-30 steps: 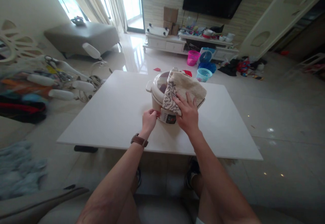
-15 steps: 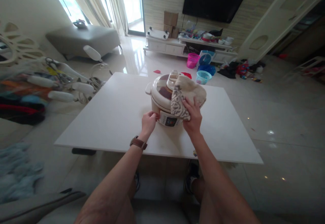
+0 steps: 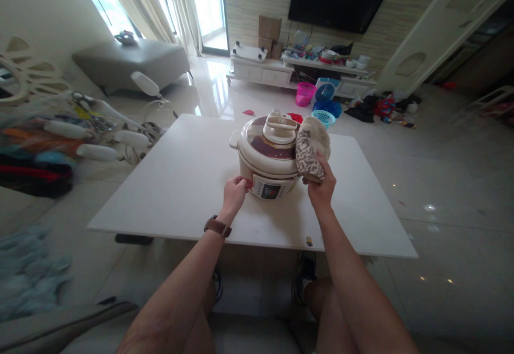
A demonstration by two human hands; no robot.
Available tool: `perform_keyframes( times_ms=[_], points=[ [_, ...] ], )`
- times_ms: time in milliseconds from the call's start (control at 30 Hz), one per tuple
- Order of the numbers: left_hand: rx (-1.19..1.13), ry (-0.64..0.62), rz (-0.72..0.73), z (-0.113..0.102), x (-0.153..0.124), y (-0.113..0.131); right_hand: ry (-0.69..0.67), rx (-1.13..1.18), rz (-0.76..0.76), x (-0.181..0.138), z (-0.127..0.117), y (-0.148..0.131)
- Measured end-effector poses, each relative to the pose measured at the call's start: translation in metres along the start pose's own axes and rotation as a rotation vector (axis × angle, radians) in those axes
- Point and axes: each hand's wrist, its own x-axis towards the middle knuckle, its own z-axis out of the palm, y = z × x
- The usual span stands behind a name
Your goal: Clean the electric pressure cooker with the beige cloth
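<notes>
A cream electric pressure cooker (image 3: 266,169) with a see-through lid and a top handle stands upright on the white table (image 3: 176,182). My right hand (image 3: 322,185) is closed on a beige cloth (image 3: 311,153) with a brown pattern, pressed against the cooker's right side by the lid rim. My left hand (image 3: 236,196), below a brown watch, is closed at the cooker's lower left front, beside the control panel (image 3: 272,189). Its fingertips touch the body there; whether they pinch something small and reddish is hard to make out.
A small sticker (image 3: 309,241) lies at the table's near edge. Beyond the table stand a light-blue basket (image 3: 323,118), a pink basket (image 3: 305,94) and a white TV cabinet (image 3: 277,77). A lamp with several white shades (image 3: 132,139) is on the left.
My right hand has moved the cloth rightward, off the lid's front and top to the cooker's right side, uncovering the handle and lid window. My left hand has stayed in place.
</notes>
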Motion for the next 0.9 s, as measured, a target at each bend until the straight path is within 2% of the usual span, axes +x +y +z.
perform_keyframes(
  times_ms=[167, 367, 467, 567, 667, 733, 900],
  points=[
    [0.030, 0.031, 0.013, 0.002, 0.000, -0.002, -0.034, 0.030, 0.017, 0.003, 0.003, -0.002],
    [0.030, 0.032, 0.017, 0.002, -0.002, 0.000, 0.001, 0.021, 0.066, -0.001, 0.011, -0.007],
    [0.025, 0.026, 0.014, 0.003, -0.001, 0.000, -0.024, -0.044, -0.019, -0.012, 0.019, -0.022],
    [0.028, 0.042, 0.022, 0.004, 0.000, -0.002, -0.158, -0.122, -0.180, -0.021, 0.024, -0.034],
    [0.019, 0.044, 0.018, 0.004, 0.000, -0.001, -0.262, -0.172, -0.228, -0.016, 0.019, -0.032],
    [-0.004, 0.024, 0.001, 0.003, -0.001, -0.001, -0.226, -0.147, -0.175, -0.009, 0.012, -0.022],
    [-0.009, -0.008, -0.010, 0.000, -0.003, 0.002, 0.089, 0.033, 0.018, -0.008, 0.006, -0.005]
  ],
)
